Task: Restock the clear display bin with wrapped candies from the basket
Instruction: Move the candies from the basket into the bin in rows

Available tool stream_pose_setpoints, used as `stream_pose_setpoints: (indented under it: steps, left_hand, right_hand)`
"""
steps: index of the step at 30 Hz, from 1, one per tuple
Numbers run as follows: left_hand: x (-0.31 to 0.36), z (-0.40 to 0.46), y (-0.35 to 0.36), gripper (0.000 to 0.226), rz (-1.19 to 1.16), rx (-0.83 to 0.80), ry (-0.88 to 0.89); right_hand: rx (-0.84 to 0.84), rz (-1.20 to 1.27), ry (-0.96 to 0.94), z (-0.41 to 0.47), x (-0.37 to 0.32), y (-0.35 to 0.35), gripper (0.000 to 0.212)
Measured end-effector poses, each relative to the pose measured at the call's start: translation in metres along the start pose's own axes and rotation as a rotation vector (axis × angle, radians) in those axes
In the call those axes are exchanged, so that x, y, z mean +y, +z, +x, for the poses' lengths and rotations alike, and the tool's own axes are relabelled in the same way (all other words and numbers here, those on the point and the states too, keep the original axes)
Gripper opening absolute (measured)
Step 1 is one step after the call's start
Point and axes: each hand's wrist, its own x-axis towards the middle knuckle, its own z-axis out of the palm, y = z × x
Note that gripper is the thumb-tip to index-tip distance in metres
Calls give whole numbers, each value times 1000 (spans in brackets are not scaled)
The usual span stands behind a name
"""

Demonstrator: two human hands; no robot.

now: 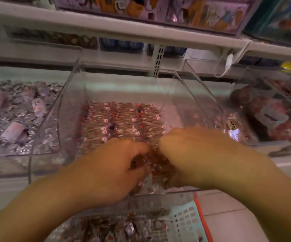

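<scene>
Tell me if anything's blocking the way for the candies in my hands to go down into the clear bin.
Nothing visible does. Both the left hand and right hand are already inside the open-topped clear bin, holding candies just in front of the packed rows.

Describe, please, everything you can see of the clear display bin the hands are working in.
The clear display bin looks like transparent plastic, with tall side walls sloping down to a low front lip. It sits open-topped on the shelf between neighbouring bins. Neat rows of brown wrapped candies fill its middle; the back stretch is bare. The left hand and right hand reach in over the front, fingers curled among loose candies. A pale blue basket sits just below it.
</scene>
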Motion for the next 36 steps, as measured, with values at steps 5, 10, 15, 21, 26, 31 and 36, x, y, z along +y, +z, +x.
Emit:
stream_pose_setpoints:
  steps: [5, 10, 15, 21, 26, 31, 36]
  left_hand:
    - [-4, -1, -1, 32, -16, -74, -66]
    - [-6, -1, 1, 44, 110, -148, -54]
    - [-5, 0, 1, 32, 75, -168, -56]
    - [8, -9, -9, 10, 88, 219, -6]
    - [40, -48, -20, 12, 73, 439, 212]
    - [32, -106, 23, 15, 298, 334, 462]
    - [-40, -141, 137, 16, 468, -313, -281]
  right_hand:
    - [60, 54, -28, 9, 0, 15, 35]
    - [119, 41, -14, 15, -1, 20, 38]
    - [33, 133, 62, 13, 0, 16, 44]
    - [142, 229, 22, 4, -1, -6, 14]
    - [370, 517, -244, -47, -9, -29, 5]
    - [-260, 655, -358, -66, -34, 31, 16]
    - [-651, 266, -156, -41, -104, 207, 49]
